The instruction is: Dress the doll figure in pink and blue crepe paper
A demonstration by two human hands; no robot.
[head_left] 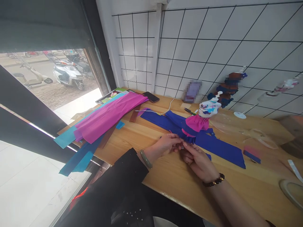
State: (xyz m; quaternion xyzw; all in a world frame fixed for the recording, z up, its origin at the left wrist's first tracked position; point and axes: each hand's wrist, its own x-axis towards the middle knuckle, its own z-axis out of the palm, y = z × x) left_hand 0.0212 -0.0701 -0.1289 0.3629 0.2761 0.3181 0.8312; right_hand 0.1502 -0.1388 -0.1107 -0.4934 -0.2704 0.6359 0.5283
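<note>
My left hand [167,142] and my right hand [197,159] meet over the wooden table [180,179], fingertips pinched together on the gathered edge of a dark blue crepe paper strip [220,146]. Just beyond my fingers stands a small paper doll [201,121] with a white paint-splashed top, a pink ruffle and blue ruffles below. The blue strip runs from under the doll out to the right. A green bangle sits on my left wrist and a bead bracelet on my right.
Pink crepe paper sheets [109,116] lie on teal and blue sheets [78,157] hanging over the table's left edge. A phone [151,96] and white cable [163,110] lie near the tiled wall. Another paper doll [228,88] and a tape roll [292,190] are at right.
</note>
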